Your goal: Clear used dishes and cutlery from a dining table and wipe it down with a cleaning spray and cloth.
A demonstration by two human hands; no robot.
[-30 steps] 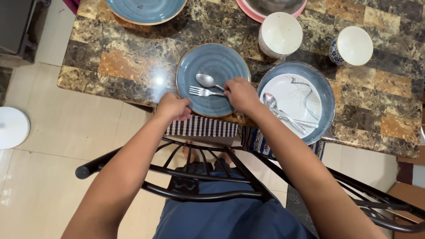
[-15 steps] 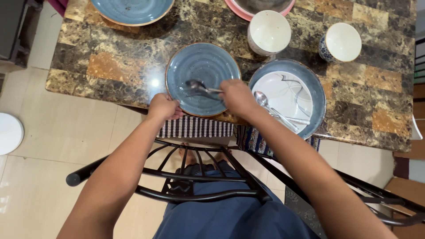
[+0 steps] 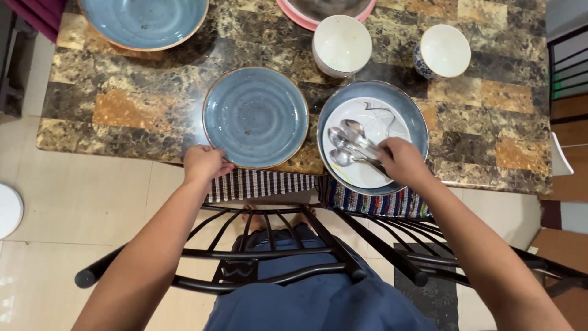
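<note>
Left hand (image 3: 205, 164) gripped the empty blue plate's (image 3: 255, 116) near rim; right hand (image 3: 401, 160) clasped spoons (image 3: 348, 146) over the right bowl (image 3: 411, 111).

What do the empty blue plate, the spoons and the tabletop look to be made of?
Blue plate: likely glazed stoneware, with a speckled glossy face and brown rim. Spoons: polished metal, probably steel, with mirror-bright bowls. Tabletop: polished stone, marble or granite by the look, brown veined patches with a glare spot.

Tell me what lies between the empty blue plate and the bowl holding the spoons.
Only bare marble tabletop separates the blue plate from the bowl; the head view shows a narrow gap, nothing in it.
</note>
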